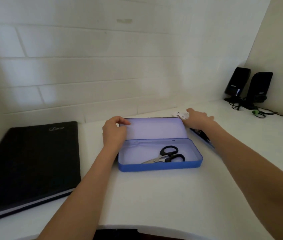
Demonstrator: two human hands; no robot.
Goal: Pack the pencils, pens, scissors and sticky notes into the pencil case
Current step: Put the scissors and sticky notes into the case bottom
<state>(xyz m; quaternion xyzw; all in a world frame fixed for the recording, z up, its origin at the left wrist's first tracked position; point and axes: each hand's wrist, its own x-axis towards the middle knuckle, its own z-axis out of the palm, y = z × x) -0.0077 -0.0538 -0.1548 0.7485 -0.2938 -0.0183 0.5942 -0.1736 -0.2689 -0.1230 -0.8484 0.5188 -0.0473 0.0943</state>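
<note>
A blue pencil case lies open in the middle of the white table, its lid tilted back. Black-handled scissors rest inside the tray. My left hand grips the lid's left edge. My right hand reaches past the lid's right corner, fingers spread over a small white object that is partly hidden. A dark flat item with a blue edge lies under my right forearm, mostly hidden.
A large black folder lies on the left of the table. Two black speakers with cables stand in the back right corner. White tiled walls close the back and right sides.
</note>
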